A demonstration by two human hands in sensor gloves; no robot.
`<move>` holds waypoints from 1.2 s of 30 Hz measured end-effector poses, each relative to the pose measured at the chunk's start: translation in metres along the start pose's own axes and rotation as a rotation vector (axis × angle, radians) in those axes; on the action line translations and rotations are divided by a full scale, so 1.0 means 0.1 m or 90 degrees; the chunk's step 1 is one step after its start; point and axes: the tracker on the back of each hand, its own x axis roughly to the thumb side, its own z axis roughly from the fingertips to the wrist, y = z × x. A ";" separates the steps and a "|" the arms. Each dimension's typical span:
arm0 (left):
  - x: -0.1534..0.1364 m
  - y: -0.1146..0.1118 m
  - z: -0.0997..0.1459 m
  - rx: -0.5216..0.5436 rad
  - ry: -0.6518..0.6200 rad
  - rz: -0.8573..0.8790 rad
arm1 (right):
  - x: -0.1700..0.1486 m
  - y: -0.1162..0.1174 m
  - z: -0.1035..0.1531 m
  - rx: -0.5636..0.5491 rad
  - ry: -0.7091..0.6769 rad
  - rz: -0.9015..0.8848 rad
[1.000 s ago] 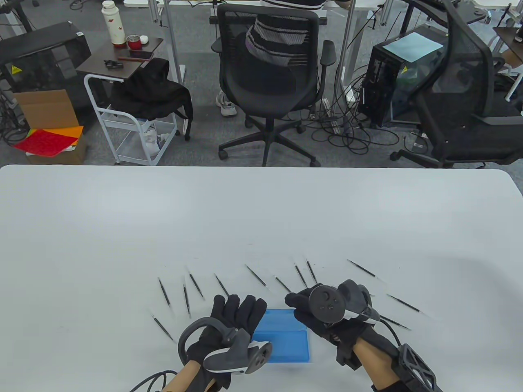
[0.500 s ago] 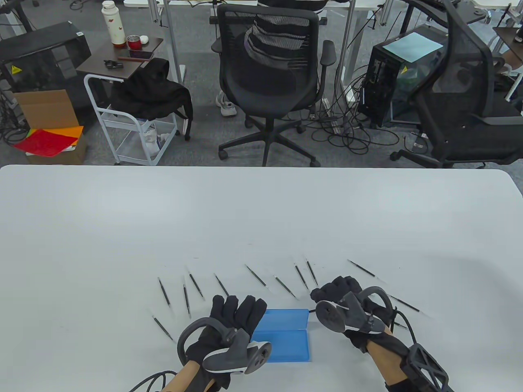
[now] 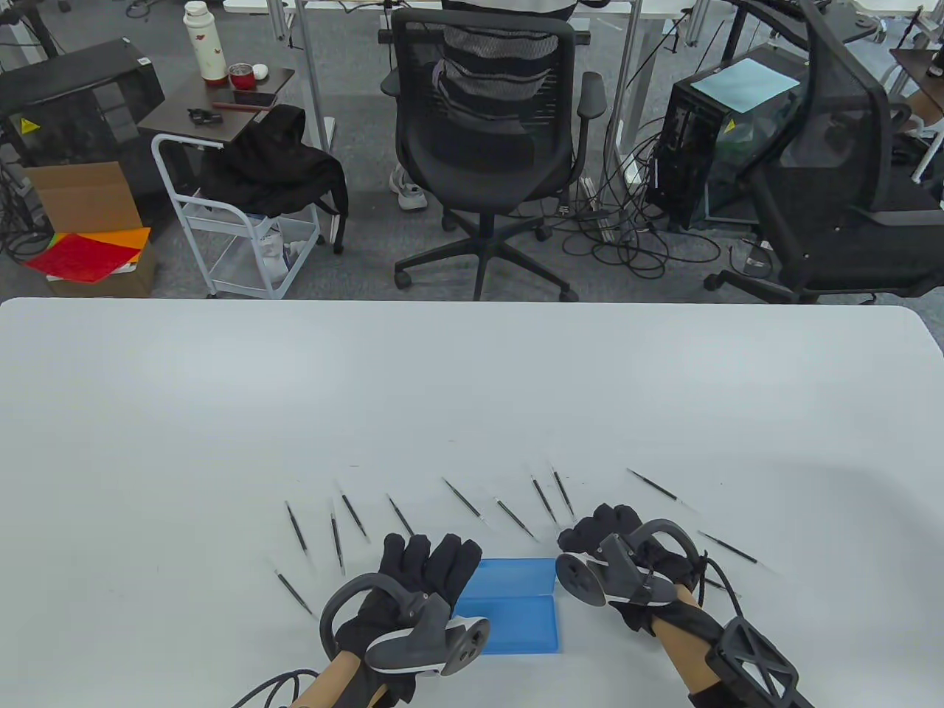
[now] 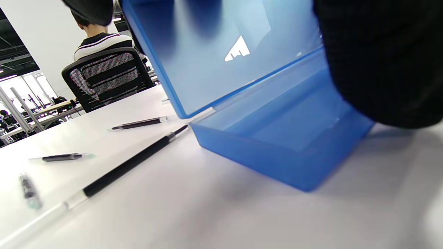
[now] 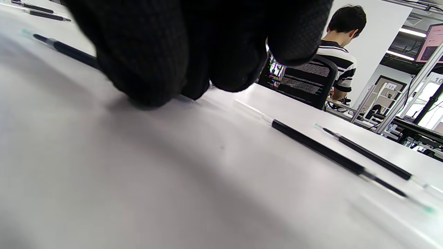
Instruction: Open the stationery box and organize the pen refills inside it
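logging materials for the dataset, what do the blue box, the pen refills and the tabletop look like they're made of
Blue box: likely translucent plastic with a smooth glossy finish; light passes through its walls and the lid shows reflections.
Pen refills: apparently thin clear plastic tubes, dark with ink along most of their length, clear at the ends.
Tabletop: smooth white surface with a soft sheen, possibly laminate; the core cannot be told.

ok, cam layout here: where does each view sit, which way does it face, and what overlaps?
Table view: high on the person's side, looking down and across the table to the office; shows both gloved hands, left hand, right hand, and forearms.
Left wrist view: low at the table, facing the open blue box and refills; glove fingers at top.
Right wrist view: low at the table, facing refills and a seated person; fingers at top.
Shared: refills, chair and table in all three.
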 end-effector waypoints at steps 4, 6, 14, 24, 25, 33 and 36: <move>0.00 0.00 0.00 0.000 0.000 0.000 | 0.00 0.00 0.00 0.001 -0.001 0.002; 0.00 0.00 0.00 -0.001 0.000 -0.001 | 0.00 -0.01 0.00 0.000 -0.002 0.000; 0.00 0.01 0.00 -0.004 0.001 -0.005 | 0.02 -0.01 -0.01 0.000 -0.021 0.014; 0.01 0.00 0.00 -0.007 -0.002 -0.002 | 0.01 -0.01 -0.02 0.027 -0.008 0.015; 0.01 0.01 0.00 -0.007 -0.002 -0.002 | 0.00 -0.02 -0.01 0.021 -0.003 0.009; 0.00 0.00 -0.01 -0.008 -0.004 0.006 | -0.22 -0.19 0.10 -0.041 0.063 -0.077; 0.00 0.00 -0.01 -0.008 -0.004 0.007 | -0.29 -0.41 0.22 -0.094 0.079 -0.104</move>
